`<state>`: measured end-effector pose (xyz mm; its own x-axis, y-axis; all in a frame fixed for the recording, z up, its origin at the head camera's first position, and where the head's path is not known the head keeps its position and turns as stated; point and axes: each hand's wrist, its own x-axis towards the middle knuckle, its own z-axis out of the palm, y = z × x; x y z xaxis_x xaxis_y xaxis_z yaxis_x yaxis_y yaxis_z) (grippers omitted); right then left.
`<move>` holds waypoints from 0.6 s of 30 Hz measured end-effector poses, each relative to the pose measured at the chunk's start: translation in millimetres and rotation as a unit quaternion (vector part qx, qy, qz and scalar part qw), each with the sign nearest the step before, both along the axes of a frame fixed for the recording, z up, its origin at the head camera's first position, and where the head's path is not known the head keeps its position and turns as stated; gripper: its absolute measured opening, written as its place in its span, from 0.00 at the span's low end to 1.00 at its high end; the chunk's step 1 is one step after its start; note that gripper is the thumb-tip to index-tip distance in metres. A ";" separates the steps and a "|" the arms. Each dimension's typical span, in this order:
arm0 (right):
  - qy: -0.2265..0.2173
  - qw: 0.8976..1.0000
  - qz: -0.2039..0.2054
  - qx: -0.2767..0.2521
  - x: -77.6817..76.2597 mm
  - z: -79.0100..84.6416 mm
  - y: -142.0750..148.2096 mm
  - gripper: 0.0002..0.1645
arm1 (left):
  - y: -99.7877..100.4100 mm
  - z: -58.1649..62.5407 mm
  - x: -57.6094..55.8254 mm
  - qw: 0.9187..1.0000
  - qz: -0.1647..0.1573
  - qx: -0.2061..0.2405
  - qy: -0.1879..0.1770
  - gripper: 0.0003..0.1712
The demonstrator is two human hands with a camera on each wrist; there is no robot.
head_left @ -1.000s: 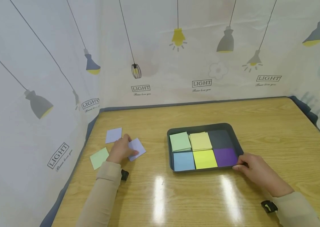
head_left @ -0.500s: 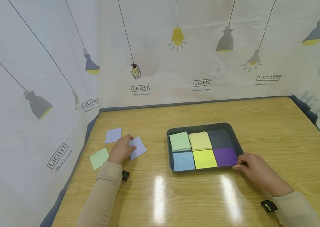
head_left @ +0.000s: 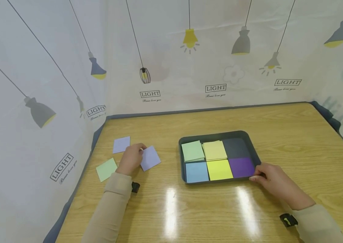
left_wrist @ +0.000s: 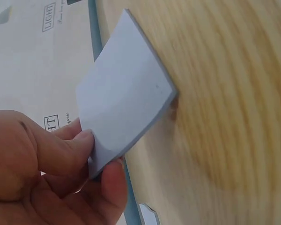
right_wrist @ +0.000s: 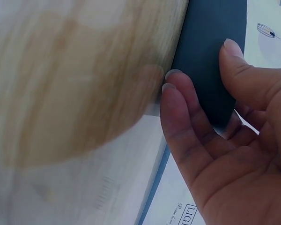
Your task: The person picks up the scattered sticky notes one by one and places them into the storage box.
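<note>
A pale lilac sticky-note pad (head_left: 151,158) is pinched by one edge between the thumb and fingers of my left hand (head_left: 131,158). The left wrist view shows that pad (left_wrist: 126,89) tilted, its thickness visible along the side. My right hand (head_left: 273,180) grips the near right corner of a dark tray (head_left: 220,137), thumb on the wall and fingers beneath it in the right wrist view. Inside the tray lie pale green pads (head_left: 193,151), pale yellow pads (head_left: 215,151), a blue square (head_left: 197,172), a bright yellow square (head_left: 220,169) and a purple square (head_left: 242,167).
Another lilac pad (head_left: 121,144) and a pale green pad (head_left: 106,169) lie on the wooden table (head_left: 159,209) left of and behind my left hand. The tray's back right section shows bare dark bottom (head_left: 236,148). A printed curtain (head_left: 171,67) borders the table.
My left hand has shifted slightly right with the lilac pad, turning it so more of its face shows. The right hand and the tray have stayed in place.
</note>
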<state>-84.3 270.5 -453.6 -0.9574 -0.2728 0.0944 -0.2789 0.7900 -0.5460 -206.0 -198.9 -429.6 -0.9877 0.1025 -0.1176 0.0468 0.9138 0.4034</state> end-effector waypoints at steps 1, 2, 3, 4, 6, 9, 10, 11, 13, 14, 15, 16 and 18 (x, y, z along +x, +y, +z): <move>0.001 1.000 0.000 0.000 -0.2 0.3 -0.1 0.13 | 0.5 0.1 0.0 1.000 0.002 0.004 -0.001 0.14; 0.001 1.000 0.000 0.000 -0.4 0.5 -0.4 0.13 | 0.8 0.1 0.1 1.000 0.002 0.008 -0.002 0.14; 0.000 1.000 -0.001 0.000 -0.5 0.8 -0.5 0.13 | 1.1 -0.4 -0.3 1.000 0.004 0.011 -0.003 0.14; 0.001 1.000 0.000 -0.001 -0.3 1.1 -0.5 0.13 | 1.1 -0.8 -0.8 1.000 0.005 0.013 -0.004 0.14; -0.001 1.000 0.000 0.001 0.1 1.6 -0.7 0.13 | 1.3 -1.9 -2.4 1.000 0.004 0.017 -0.004 0.14; -0.001 1.000 -0.001 0.001 1.0 2.3 -0.9 0.12 | 2.0 -2.7 -4.7 1.000 0.000 0.022 -0.003 0.13; -0.002 1.000 0.000 0.000 1.2 2.4 -0.9 0.12 | 2.7 -2.5 -4.9 1.000 -0.001 0.023 -0.001 0.13; -0.003 1.000 -0.001 0.001 1.2 2.3 -1.1 0.12 | 3.8 -2.0 -5.0 1.000 -0.002 0.024 0.001 0.13; -0.003 1.000 0.000 -0.001 1.2 2.0 -1.0 0.12 | 6.7 0.2 -4.6 1.000 -0.007 0.025 0.005 0.13; -0.004 1.000 0.000 0.000 1.1 1.5 -1.0 0.12 | 8.2 1.2 -4.4 1.000 -0.010 0.027 0.007 0.13; -0.005 1.000 0.001 0.000 1.0 1.4 -0.8 0.12 | 9.7 2.5 -4.2 0.999 -0.012 0.029 0.008 0.13; -0.005 1.000 0.001 0.000 0.9 1.3 -0.9 0.12 | 11.6 4.1 -4.1 0.999 -0.011 0.032 0.009 0.13; -0.005 1.000 0.000 0.000 0.6 1.0 -0.8 0.12 | 15.2 7.2 -4.0 0.999 -0.013 0.039 0.010 0.13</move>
